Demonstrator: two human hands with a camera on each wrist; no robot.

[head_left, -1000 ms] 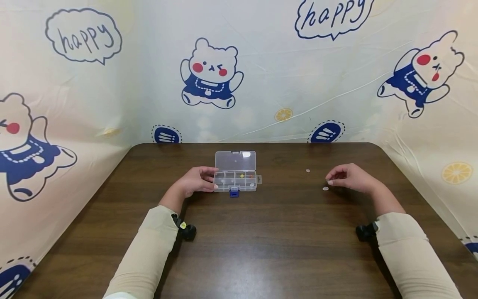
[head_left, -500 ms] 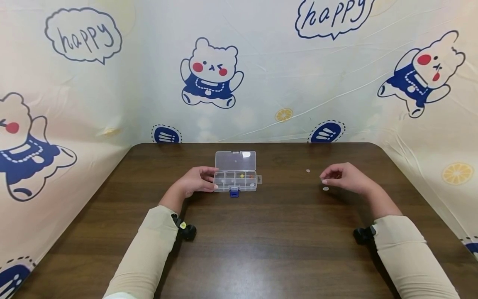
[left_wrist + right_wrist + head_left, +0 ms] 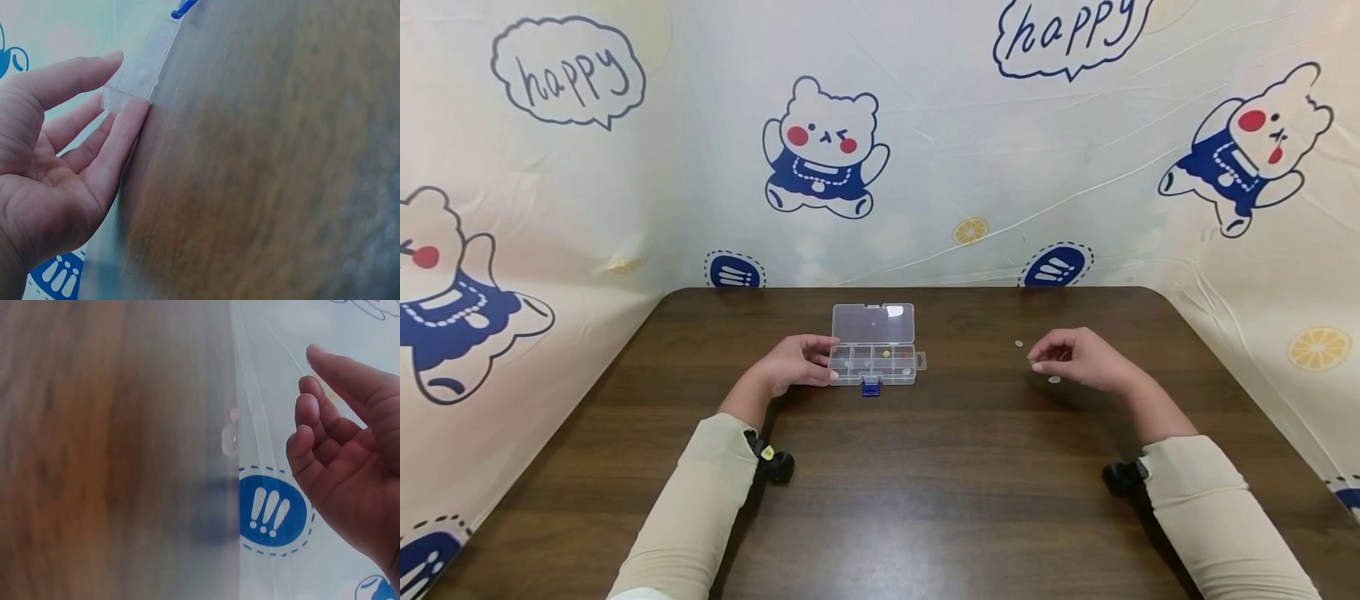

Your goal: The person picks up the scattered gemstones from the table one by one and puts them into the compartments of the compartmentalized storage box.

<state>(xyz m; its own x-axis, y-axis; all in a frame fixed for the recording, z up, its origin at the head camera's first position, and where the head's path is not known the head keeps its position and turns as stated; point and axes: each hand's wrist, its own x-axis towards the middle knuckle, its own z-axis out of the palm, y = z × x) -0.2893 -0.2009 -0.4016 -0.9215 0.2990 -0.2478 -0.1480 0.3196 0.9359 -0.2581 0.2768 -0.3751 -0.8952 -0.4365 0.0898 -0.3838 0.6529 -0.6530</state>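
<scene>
My left hand (image 3: 793, 362) holds the left end of a clear plastic compartment box (image 3: 872, 380), thumb at the front corner and index finger at the back. The lid (image 3: 872, 323) is raised and a blue latch (image 3: 870, 388) hangs at the front. A yellow piece (image 3: 886, 354), an orange piece (image 3: 905, 355) and some pale ones lie in its compartments. To the right, my right hand (image 3: 1078, 360) pinches a tiny greyish piece (image 3: 1032, 362) between thumb and index fingertips, over the table. Its other fingers are loosely curled in the right wrist view.
Two small pale pieces lie on the brown table (image 3: 925, 483): a whitish oval one (image 3: 1055, 379) just below the right hand and a pinkish one (image 3: 1018, 343) further back. Printed cloth (image 3: 925, 125) hangs behind the table and at both sides.
My right hand has moved left with the tiny piece, passing over the whitish oval one. The left hand and the box have stayed in place.
</scene>
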